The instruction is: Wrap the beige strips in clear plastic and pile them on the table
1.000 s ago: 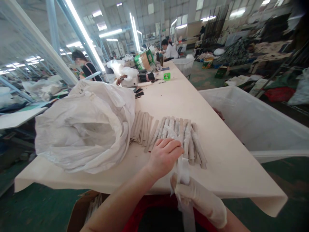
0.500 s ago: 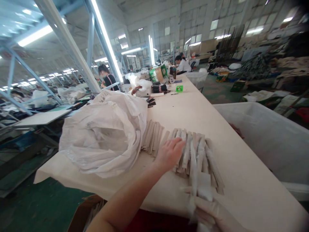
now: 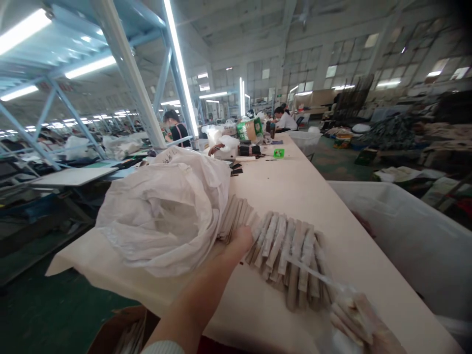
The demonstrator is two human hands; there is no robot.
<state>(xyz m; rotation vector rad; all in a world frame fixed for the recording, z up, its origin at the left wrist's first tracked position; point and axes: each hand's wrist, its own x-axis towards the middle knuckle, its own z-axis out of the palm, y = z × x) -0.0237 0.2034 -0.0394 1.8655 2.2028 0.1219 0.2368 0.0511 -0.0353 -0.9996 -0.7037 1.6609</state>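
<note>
My left hand reaches to the right end of a stack of flat grey-beige strips; its fingers are blurred and mostly hidden, so I cannot tell whether a strip is between them. Closer to me lies a larger row of similar strips, several with shiny clear plastic film on them. At the lower right, my right hand is closed on a thin, clear plastic strip, which stretches back across the row. Motion smears this hand. Left of the stack sits a big, crumpled white bag with its mouth open.
The long pale table runs away from me. Farther along it are a green box, plastic bags and dark bundles. A large white bin stands to the right. Below left, a cardboard box holds strips. Other people sit farther off.
My left hand has moved left from the plastic-covered row to the smaller stack. My right hand has moved right and down, drawing the clear strip out. The view has tilted up slightly.
</note>
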